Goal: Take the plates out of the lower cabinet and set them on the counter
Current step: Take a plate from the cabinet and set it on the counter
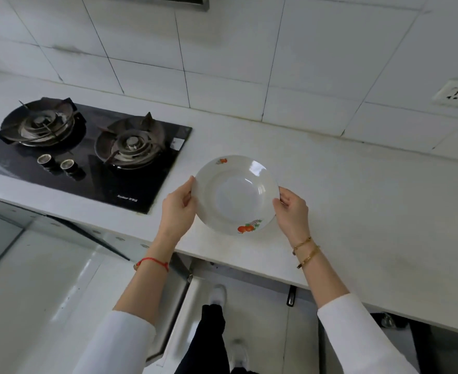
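— Plate [236,194]: where is it?
— Between the two hands, above the white counter [357,211], just past its near edge. I cannot tell whether it touches the surface.
— How is it held?
— The left hand [177,209] clasps its left rim, the right hand [292,211] its right rim.
— Anything nearby?
— A black gas hob [146,190] lies left of the left hand.
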Demonstrator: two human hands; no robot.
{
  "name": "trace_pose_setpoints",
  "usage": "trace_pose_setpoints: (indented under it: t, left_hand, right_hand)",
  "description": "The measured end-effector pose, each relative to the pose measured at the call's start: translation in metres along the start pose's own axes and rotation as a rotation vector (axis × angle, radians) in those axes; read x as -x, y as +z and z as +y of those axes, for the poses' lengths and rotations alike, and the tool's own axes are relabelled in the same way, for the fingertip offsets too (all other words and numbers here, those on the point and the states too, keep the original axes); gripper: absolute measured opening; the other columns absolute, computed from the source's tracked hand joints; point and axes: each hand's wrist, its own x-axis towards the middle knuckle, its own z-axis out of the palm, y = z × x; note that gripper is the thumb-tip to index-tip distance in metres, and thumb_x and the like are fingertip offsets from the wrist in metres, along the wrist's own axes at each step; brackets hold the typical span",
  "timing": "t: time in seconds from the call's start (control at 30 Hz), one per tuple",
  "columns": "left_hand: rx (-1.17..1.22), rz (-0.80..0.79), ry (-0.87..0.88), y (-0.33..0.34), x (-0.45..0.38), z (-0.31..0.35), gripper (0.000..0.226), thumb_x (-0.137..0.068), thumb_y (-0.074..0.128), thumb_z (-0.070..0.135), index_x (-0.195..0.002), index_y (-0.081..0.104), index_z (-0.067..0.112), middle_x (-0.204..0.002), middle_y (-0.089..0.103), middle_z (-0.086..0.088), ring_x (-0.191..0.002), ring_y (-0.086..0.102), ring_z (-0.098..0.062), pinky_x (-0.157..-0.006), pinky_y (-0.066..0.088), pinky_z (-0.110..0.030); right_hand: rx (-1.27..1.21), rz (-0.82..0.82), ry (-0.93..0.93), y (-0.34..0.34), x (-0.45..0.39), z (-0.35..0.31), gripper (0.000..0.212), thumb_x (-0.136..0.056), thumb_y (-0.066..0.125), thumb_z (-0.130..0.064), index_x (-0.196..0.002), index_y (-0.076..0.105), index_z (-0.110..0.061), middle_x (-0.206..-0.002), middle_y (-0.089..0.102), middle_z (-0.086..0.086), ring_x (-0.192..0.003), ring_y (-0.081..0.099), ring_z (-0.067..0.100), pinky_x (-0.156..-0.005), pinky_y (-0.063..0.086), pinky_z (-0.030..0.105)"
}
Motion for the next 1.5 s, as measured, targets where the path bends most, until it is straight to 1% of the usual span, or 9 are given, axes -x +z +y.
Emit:
trace_pose_setpoints:
  t: [0.13,0.2,0.37,0.53,0.67,0.8,1.1,1.4,1.5]
  left_hand:
    - [0.016,-0.044,-0.002,0.007,-0.064,0.0,0.05,-0.091,0.049,0.001,-0.14,0.048,0.013,-0.114,0.053,0.017,-0.105,0.053,-0.002,-0.083,0.036,-0.005]
    - [0.016,-0.061,0.001,0.012,-0.098,-0.001,0.05,-0.091,0.049,0.0,-0.139,0.049,0.013,-0.111,0.055,0.015,-0.103,0.054,-0.002,-0.075,0.034,0.003]
    - [-0.025,-0.121,-0.011,0.027,-0.183,-0.007,0.053,-0.091,0.045,-0.001,-0.143,0.045,0.012,-0.111,0.054,0.011,-0.105,0.052,-0.003,-0.087,0.037,-0.015]
    - [-0.091,-0.16,0.014,0.048,-0.263,-0.028,0.056,-0.089,0.042,-0.003,-0.143,0.045,0.013,-0.097,0.056,0.004,-0.089,0.05,-0.013,-0.078,0.038,-0.019]
    - [-0.113,-0.166,-0.008,0.066,-0.316,-0.052,0.055,-0.091,0.041,0.002,-0.143,0.045,0.018,-0.091,0.057,0.005,-0.081,0.049,-0.013,-0.059,0.037,-0.004]
    - [-0.142,-0.17,-0.043,0.081,-0.352,-0.072,0.056,-0.091,0.041,0.004,-0.144,0.042,0.02,-0.083,0.053,0.012,-0.081,0.048,-0.011,-0.07,0.037,-0.01]
    - [-0.189,-0.186,-0.071,0.102,-0.39,-0.085,0.055,-0.094,0.038,0.003,-0.147,0.037,0.018,-0.074,0.054,0.016,-0.064,0.05,0.0,-0.05,0.035,-0.003]
    - [-0.212,-0.201,-0.077,0.109,-0.399,-0.088,0.056,-0.093,0.038,-0.001,-0.148,0.036,0.015,-0.08,0.056,0.001,-0.065,0.049,-0.007,-0.057,0.04,-0.018]
    - [-0.226,-0.224,-0.062,0.108,-0.398,-0.086,0.057,-0.094,0.037,0.0,-0.149,0.033,0.015,-0.079,0.058,0.002,-0.066,0.05,-0.01,-0.057,0.043,-0.021]
  right_hand:
    - [0.079,0.044,0.01,0.021,-0.055,-0.003,0.026,-0.084,0.044,0.003,-0.097,0.066,-0.002,-0.091,0.067,0.028,-0.088,0.06,0.043,-0.076,0.051,0.038]
    - [0.128,0.06,0.021,0.032,-0.083,-0.006,0.024,-0.083,0.043,0.003,-0.092,0.065,-0.002,-0.079,0.065,0.024,-0.07,0.053,0.038,-0.065,0.045,0.034]
    - [0.249,0.087,0.026,0.06,-0.155,-0.008,0.018,-0.083,0.043,0.005,-0.072,0.052,-0.006,-0.054,0.041,0.0,-0.052,0.033,0.017,-0.048,0.028,0.018]
    - [0.29,0.091,0.047,0.092,-0.226,0.002,0.018,-0.084,0.043,0.005,-0.073,0.054,-0.004,-0.055,0.042,-0.002,-0.049,0.035,0.01,-0.047,0.028,0.017]
    - [0.325,0.068,0.101,0.115,-0.275,0.016,0.016,-0.085,0.042,0.004,-0.078,0.055,0.001,-0.062,0.05,0.006,-0.053,0.039,0.013,-0.047,0.03,0.018]
    - [0.344,0.063,0.133,0.133,-0.31,0.029,0.017,-0.086,0.042,0.004,-0.081,0.056,-0.003,-0.065,0.052,0.004,-0.062,0.044,0.018,-0.057,0.033,0.023]
    - [0.368,0.05,0.133,0.151,-0.346,0.051,0.027,-0.089,0.043,0.003,-0.107,0.063,-0.002,-0.09,0.068,0.012,-0.073,0.054,0.014,-0.053,0.03,0.002]
    - [0.434,0.044,0.11,0.156,-0.35,0.058,0.028,-0.092,0.042,0.001,-0.114,0.058,-0.002,-0.094,0.068,0.017,-0.075,0.055,0.014,-0.053,0.034,0.005]
    - [0.423,0.034,0.114,0.155,-0.349,0.055,0.028,-0.094,0.042,-0.002,-0.119,0.056,-0.003,-0.1,0.067,0.016,-0.081,0.059,0.017,-0.066,0.054,0.021]
